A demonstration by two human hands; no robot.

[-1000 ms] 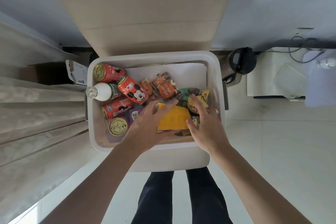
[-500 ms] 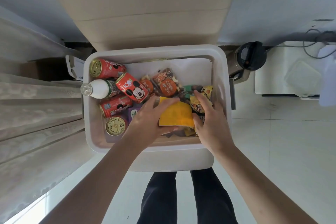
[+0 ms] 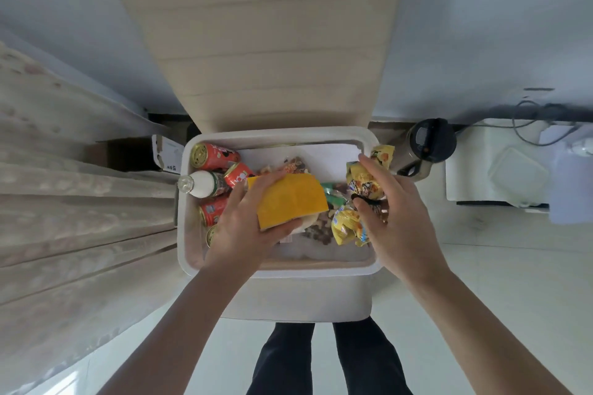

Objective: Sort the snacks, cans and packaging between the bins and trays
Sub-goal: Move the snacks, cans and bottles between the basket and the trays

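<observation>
Orange packet (image 3: pixel 290 199) in left hand (image 3: pixel 242 231), snacks (image 3: pixel 361 178) right hand (image 3: pixel 396 221).

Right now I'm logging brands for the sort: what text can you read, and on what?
Nothing reads clearly.
Red can: white print, blurred.
Yellow packets: dark characters, blurred.
White card: print too small.
Bottle label: blurred.
Orange pack: no print shows.

walls (image 3: pixel 481 26) pale blue-grey | floor (image 3: pixel 513 314) lt tile | curtain (image 3: pixel 64 202) L | beige panel (image 3: pixel 272 42) ctr
</observation>
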